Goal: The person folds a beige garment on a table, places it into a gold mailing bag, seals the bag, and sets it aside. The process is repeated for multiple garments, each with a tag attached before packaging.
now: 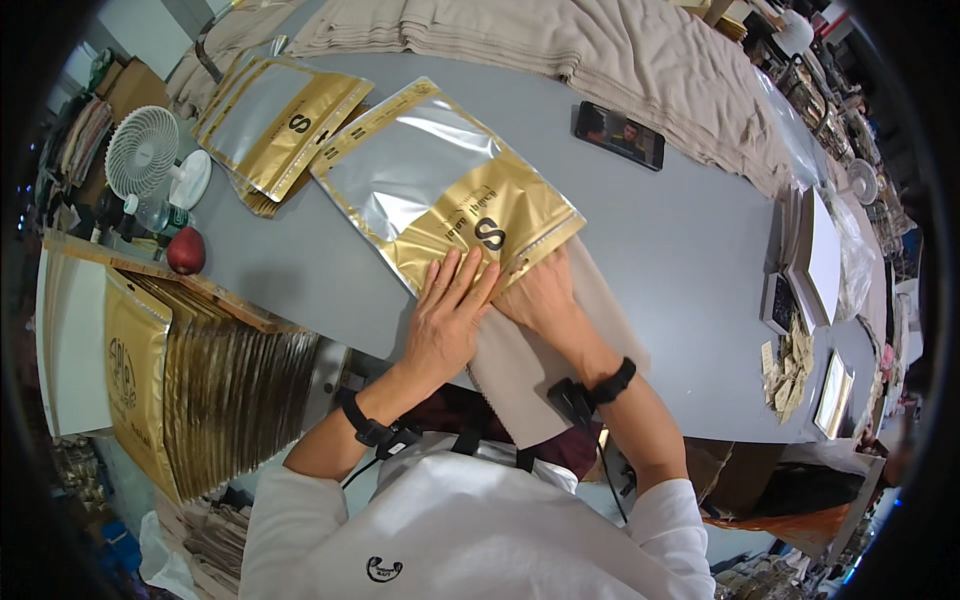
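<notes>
A gold and silver plastic bag (420, 170) with a clear window lies slanted on the grey table in front of me. My left hand (448, 315) rests flat on its near gold end, fingers stretched out. Close beside it, my right hand (540, 295) reaches to the bag's near edge, and its fingertips are hidden there. A folded beige cloth (515, 375) runs under my right hand and wrist, hanging over the table's front edge toward my lap. The cloth's far end is out of sight beneath the bag.
More gold bags (285, 125) are stacked at the far left, near a white fan (143, 150), a bottle (155, 213) and a red fruit (186, 250). Many packed bags (230, 370) stand at the left. Beige cloth (480, 28) lines the back, near a phone (620, 135). Tags (790, 370) lie right.
</notes>
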Motion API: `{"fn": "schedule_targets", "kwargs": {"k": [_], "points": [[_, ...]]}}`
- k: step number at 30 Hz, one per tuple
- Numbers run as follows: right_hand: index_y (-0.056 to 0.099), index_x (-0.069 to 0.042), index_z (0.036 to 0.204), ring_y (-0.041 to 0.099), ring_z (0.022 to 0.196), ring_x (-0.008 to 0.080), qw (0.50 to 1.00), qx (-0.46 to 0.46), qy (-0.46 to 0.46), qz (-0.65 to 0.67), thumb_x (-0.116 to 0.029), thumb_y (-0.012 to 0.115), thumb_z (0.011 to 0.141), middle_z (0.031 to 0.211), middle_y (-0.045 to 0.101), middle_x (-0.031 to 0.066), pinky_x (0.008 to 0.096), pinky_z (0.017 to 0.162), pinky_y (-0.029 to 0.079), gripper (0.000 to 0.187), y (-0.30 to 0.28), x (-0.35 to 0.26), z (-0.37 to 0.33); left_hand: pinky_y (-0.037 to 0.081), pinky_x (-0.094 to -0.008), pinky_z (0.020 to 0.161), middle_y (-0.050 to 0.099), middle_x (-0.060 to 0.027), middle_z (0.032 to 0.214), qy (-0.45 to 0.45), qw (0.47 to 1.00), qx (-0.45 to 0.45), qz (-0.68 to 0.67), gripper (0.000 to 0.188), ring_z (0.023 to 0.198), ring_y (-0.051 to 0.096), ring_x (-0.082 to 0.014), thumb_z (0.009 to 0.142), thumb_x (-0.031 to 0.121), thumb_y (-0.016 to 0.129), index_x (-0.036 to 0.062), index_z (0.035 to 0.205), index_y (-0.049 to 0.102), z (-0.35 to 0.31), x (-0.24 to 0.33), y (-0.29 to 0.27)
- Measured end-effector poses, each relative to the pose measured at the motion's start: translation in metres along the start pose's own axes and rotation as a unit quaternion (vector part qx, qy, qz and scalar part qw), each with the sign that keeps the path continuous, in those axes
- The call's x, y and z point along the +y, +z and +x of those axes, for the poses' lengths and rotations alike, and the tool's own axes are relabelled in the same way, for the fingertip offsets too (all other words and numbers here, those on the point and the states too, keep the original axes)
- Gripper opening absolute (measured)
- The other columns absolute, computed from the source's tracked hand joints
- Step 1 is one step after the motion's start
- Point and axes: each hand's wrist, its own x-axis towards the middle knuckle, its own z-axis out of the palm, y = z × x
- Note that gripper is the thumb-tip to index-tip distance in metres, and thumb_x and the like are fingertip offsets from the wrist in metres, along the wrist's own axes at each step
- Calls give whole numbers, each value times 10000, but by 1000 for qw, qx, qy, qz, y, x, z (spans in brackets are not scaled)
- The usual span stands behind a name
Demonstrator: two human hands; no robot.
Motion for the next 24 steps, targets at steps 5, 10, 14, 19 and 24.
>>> {"fn": "schedule_targets", "kwargs": {"k": [5, 10, 14, 19, 24], "points": [[649, -34, 1310, 552, 1261, 470, 987, -71, -79, 124, -301, 671, 914, 1328, 626, 243, 530, 1106, 421, 478, 6, 26, 30, 276, -560, 1246, 462, -170, 1616, 1, 1000, -24, -8, 540, 1512, 385, -415, 992, 98, 629, 95, 1527, 550, -7, -9, -6], [605, 16, 1359, 519, 1352, 429, 989, -85, -78, 87, -222, 613, 996, 1425, 580, 268, 525, 1185, 363, 434, -41, 23, -29, 243, -557, 1258, 455, -185, 1613, 7, 998, -52, 38, 565, 1520, 366, -411, 1004, 178, 631, 101, 1552, 516, -13, -9, -27], [619, 18, 1373, 541, 1351, 401, 996, -39, 38, 72, -198, 629, 1019, 1462, 586, 236, 508, 1134, 431, 414, -85, 7, -102, 270, -559, 1243, 452, -188, 1614, -20, 998, -55, 14, 611, 1509, 380, -412, 949, 167, 689, 91, 1534, 531, -6, 1, -34], [626, -18, 1402, 560, 1331, 395, 986, -14, 163, 11, -173, 632, 1026, 1462, 598, 213, 491, 1094, 465, 407, -77, 18, -126, 325, -544, 1224, 512, -214, 1552, 51, 997, -31, 47, 536, 1448, 456, -419, 951, 112, 648, 6, 1469, 564, 27, 8, -9], [620, -27, 1420, 546, 1346, 427, 984, 8, 171, 50, -153, 631, 1023, 1486, 582, 210, 492, 1109, 459, 416, -70, 22, -138, 375, -490, 1222, 605, -209, 1465, 114, 993, -40, 9, 491, 1400, 542, -373, 922, -6, 583, -47, 1411, 590, 24, -10, 7]]}}
